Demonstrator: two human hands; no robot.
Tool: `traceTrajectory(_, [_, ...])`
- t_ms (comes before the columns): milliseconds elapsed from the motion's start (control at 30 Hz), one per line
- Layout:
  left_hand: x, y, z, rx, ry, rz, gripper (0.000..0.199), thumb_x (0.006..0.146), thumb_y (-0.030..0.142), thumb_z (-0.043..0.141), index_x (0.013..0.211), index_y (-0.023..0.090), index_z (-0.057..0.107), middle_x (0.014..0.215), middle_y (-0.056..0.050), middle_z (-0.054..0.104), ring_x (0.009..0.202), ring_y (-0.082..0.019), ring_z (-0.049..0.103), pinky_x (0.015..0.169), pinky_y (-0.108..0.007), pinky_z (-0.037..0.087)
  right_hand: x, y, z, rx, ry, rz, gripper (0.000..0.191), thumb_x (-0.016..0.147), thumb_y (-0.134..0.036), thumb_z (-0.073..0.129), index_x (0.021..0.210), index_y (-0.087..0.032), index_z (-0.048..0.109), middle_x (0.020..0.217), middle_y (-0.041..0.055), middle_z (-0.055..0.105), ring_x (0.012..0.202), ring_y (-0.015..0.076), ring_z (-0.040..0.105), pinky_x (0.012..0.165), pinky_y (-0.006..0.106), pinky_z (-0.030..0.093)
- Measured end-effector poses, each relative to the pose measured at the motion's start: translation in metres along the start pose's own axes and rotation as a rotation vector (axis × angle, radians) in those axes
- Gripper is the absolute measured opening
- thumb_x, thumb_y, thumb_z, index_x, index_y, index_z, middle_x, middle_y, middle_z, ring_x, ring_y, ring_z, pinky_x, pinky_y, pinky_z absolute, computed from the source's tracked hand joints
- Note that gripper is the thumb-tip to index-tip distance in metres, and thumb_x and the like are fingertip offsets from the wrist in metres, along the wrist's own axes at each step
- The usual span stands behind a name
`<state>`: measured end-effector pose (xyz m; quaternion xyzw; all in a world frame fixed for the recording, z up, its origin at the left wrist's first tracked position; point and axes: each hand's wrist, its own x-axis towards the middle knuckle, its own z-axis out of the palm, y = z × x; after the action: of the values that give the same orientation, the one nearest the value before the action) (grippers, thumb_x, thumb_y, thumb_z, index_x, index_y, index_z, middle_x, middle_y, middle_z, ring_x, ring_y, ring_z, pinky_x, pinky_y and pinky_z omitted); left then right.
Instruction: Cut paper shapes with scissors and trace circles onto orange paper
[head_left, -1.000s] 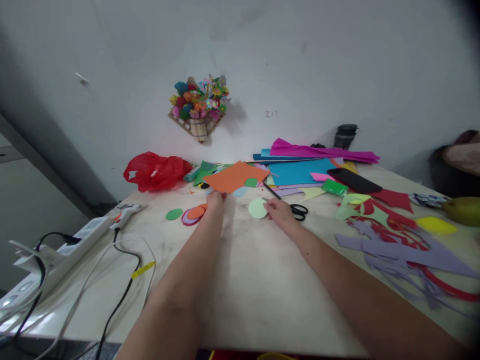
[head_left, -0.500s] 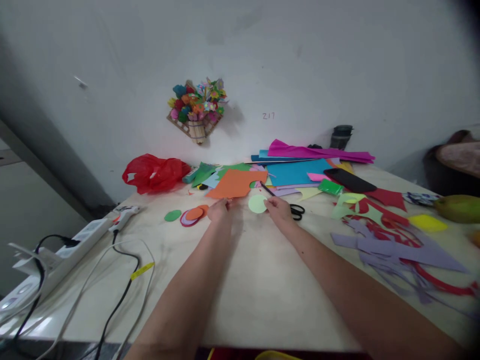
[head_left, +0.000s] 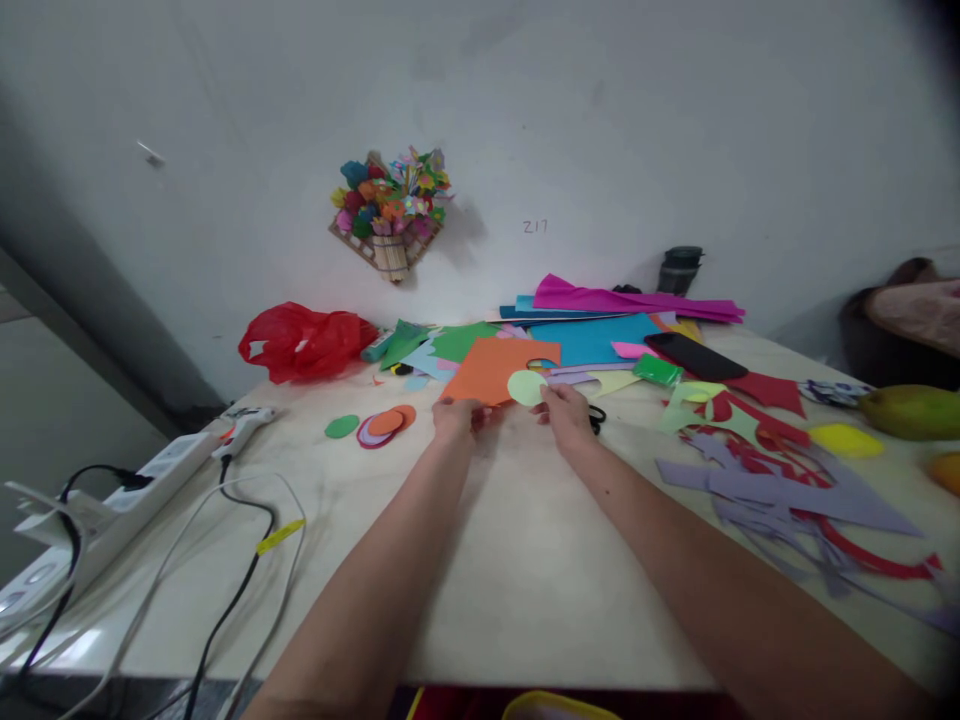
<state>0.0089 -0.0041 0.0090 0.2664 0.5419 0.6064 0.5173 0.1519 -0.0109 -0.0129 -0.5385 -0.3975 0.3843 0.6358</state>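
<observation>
Both forearms run from the near edge up to mid-tabletop (head_left: 480, 560).

Change over the last second: the left hand (head_left: 459, 418) has dragged the orange paper sheet with a round cut-out at its far edge (head_left: 495, 368) off the paper stack, toward the person and to the right. A second ago the sheet's near corner sat at the hand over by the cut discs; now it lies next to the right hand (head_left: 566, 415). That hand has lifted the pale green paper circle (head_left: 526, 388) off the tabletop and holds it up over the sheet's near-right edge.

Reading: sheet and circle are being brought together, circle over sheet.

Hand state: left fingers pinched on the sheet's near corner; right fingertips pinched on the circle's right edge. The two hands are close but not touching.

Sheet: flat, matte, roughly four-sided, corner toward the person, circle-shaped notch at 12 o'clock. Circle: clean cut, slightly tilted; overlaps the sheet in view, contact cannot be told.

- 9 o'clock of the left hand: small stack of cut paper discs, orange on purple (head_left: 387, 425), then a green paper oval (head_left: 341, 427).
- Just behind the right hand: black-handled scissors (head_left: 595, 416), mostly hidden.
- 3 o'clock: purple and red paper offcuts (head_left: 787, 480).
- 12 o'clock, farther: stack of coloured paper sheets (head_left: 592, 335), black phone (head_left: 686, 356).
- Near left: white power strip (head_left: 112, 515) with cables.
</observation>
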Motion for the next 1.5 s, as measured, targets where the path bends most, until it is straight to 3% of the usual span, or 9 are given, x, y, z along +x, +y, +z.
traceTrajectory(167, [-0.010, 0.012, -0.010, 0.460, -0.315, -0.174, 0.072, 0.052, 0.002, 0.069, 0.120, 0.012, 0.046, 0.045, 0.001, 0.057, 0.038, -0.017, 0.054, 0.044, -0.028, 0.042, 0.004, 0.000, -0.002, 0.011, 0.037, 0.007, 0.013, 0.071, -0.031, 0.050, 0.071, -0.018, 0.050, 0.047, -0.0004, 0.053, 0.049, 0.0154, 0.058, 0.039, 0.022, 0.039])
traceTrajectory(300, [-0.010, 0.022, -0.013, 0.825, -0.315, 0.114, 0.036, 0.047, 0.014, 0.076, 0.081, 0.016, 0.065, 0.041, 0.000, 0.053, 0.051, -0.022, 0.059, 0.054, -0.032, 0.045, 0.007, 0.005, -0.001, -0.003, 0.022, 0.011, 0.014, 0.071, -0.032, 0.050, 0.067, -0.019, 0.050, 0.045, -0.0005, 0.053, 0.049, 0.0159, 0.057, 0.042, 0.022, 0.038])
traceTrajectory(433, [-0.002, 0.011, -0.014, 0.926, -0.272, 0.557, 0.028, 0.056, 0.021, 0.073, 0.084, 0.022, 0.067, 0.084, -0.010, 0.068, 0.104, -0.029, 0.055, 0.088, -0.036, 0.040, 0.012, 0.011, -0.002, -0.091, 0.064, -0.028, 0.015, 0.070, -0.032, 0.049, 0.065, -0.018, 0.052, 0.051, 0.0003, 0.055, 0.054, 0.0158, 0.057, 0.049, 0.024, 0.042])
traceTrajectory(567, [0.013, -0.011, -0.019, 1.234, -0.510, 0.633, 0.042, 0.072, 0.040, 0.060, 0.111, 0.026, 0.057, 0.135, -0.004, 0.043, 0.133, -0.024, 0.020, 0.107, -0.042, 0.010, 0.015, 0.017, -0.005, -0.284, 0.075, -0.103, 0.018, 0.068, -0.034, 0.049, 0.061, -0.019, 0.053, 0.058, 0.0002, 0.056, 0.062, 0.0162, 0.055, 0.057, 0.025, 0.043])
traceTrajectory(767, [0.012, -0.011, -0.019, 1.406, -0.538, 0.568, 0.050, 0.076, 0.039, 0.053, 0.123, 0.022, 0.048, 0.143, -0.010, 0.030, 0.134, -0.027, 0.017, 0.105, -0.048, 0.010, 0.012, 0.015, -0.004, -0.624, -0.045, -0.291, 0.017, 0.069, -0.024, 0.051, 0.055, -0.018, 0.057, 0.083, 0.0054, 0.063, 0.081, 0.0168, 0.055, 0.075, 0.027, 0.042])
traceTrajectory(933, [0.014, -0.001, -0.024, 1.263, -0.533, 0.616, 0.035, 0.068, 0.011, 0.056, 0.100, 0.023, 0.064, 0.129, -0.008, 0.050, 0.124, -0.027, 0.038, 0.102, -0.043, 0.025, 0.010, 0.008, -0.004, -0.829, -0.124, -0.340, 0.018, 0.069, -0.020, 0.054, 0.052, -0.018, 0.058, 0.083, 0.0057, 0.065, 0.083, 0.0168, 0.056, 0.080, 0.028, 0.039])
traceTrajectory(1033, [0.029, 0.001, -0.033, 1.053, -0.341, 0.597, 0.030, 0.062, 0.003, 0.056, 0.080, 0.023, 0.069, 0.099, -0.008, 0.068, 0.101, -0.027, 0.058, 0.091, -0.036, 0.038, 0.009, 0.007, -0.003, -0.901, -0.157, -0.360, 0.020, 0.071, -0.021, 0.054, 0.052, -0.019, 0.059, 0.081, 0.0040, 0.066, 0.081, 0.0164, 0.055, 0.081, 0.028, 0.038])
traceTrajectory(1167, [0.044, 0.002, -0.044, 0.974, -0.067, 0.632, 0.022, 0.065, 0.008, 0.059, 0.081, 0.019, 0.068, 0.084, -0.011, 0.068, 0.085, -0.026, 0.062, 0.078, -0.033, 0.043, 0.009, 0.009, -0.002, -0.963, -0.144, -0.333, 0.019, 0.073, -0.023, 0.054, 0.058, -0.019, 0.063, 0.085, 0.0055, 0.067, 0.085, 0.0188, 0.053, 0.078, 0.029, 0.038])
traceTrajectory(1500, [0.032, 0.012, -0.035, 1.258, -0.189, 0.450, 0.037, 0.064, 0.016, 0.064, 0.100, 0.018, 0.064, 0.086, -0.004, 0.067, 0.077, -0.017, 0.061, 0.065, -0.022, 0.044, 0.002, 0.004, -0.001, -1.006, -0.153, -0.313, 0.022, 0.077, -0.030, 0.051, 0.065, -0.018, 0.066, 0.071, 0.0037, 0.065, 0.079, 0.0174, 0.053, 0.066, 0.025, 0.036])
